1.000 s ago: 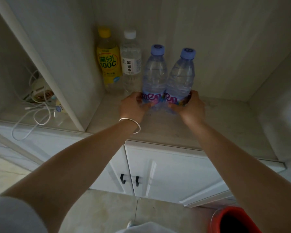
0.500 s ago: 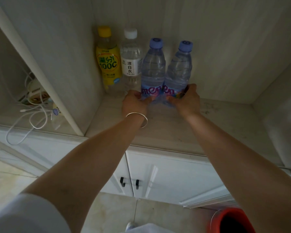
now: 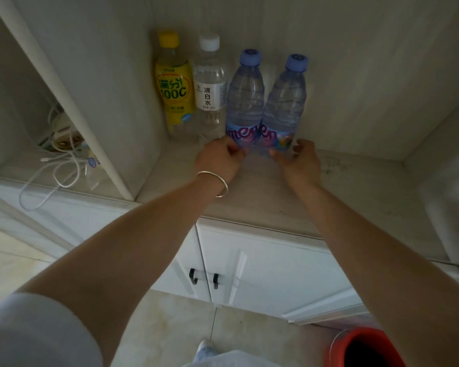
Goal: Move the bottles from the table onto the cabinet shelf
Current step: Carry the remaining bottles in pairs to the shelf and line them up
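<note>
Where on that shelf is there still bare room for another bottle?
Bare shelf runs from the right purple-capped bottle to the right wall, and along the front edge. The back-left corner is crowded: yellow bottle, white-capped bottle, left purple-capped bottle.

Four bottles, all clear glossy plastic: yellow-label bottle [image 3: 173,86] with yellow plastic cap, white-label bottle [image 3: 209,86] with white ribbed cap, two blue-capped bottles [image 3: 245,99] [image 3: 285,102] with shiny printed film labels. Cabinet shelf [image 3: 342,197] pale wood-grain laminate, matt, some dark specks far right. Back wall [image 3: 355,62] same matt wood-grain. Cabinet doors [image 3: 270,271] smooth white, semi-gloss, with dark metal handles [image 3: 204,278]. Bangle [image 3: 216,181] on left wrist polished metal. Floor [image 3: 175,332] glossy tile. Red bucket [image 3: 366,348] smooth plastic. White cable [image 3: 51,178] smooth plastic, left compartment. Sleeve [image 3: 37,332] grey matt cloth.
</note>
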